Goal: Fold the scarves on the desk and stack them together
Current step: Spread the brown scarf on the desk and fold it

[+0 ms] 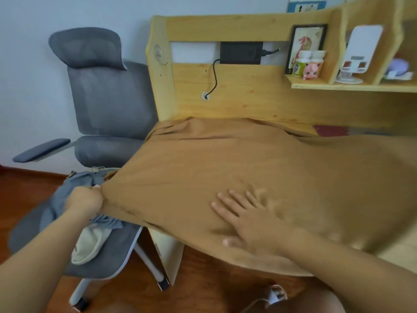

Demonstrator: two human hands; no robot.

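Scarf [225, 168], mustard and softly wrinkled, is lying spread over the wooden counter [248, 96]; left hand [84, 201] is pinching its corner, right hand [246, 219] is pressing flat with straight fingers.

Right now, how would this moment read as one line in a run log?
step: spreading scarf | left hand: grips mustard scarf corner | right hand: flat, pressing scarf | desk: scarf unfolded | chair: grey cloth
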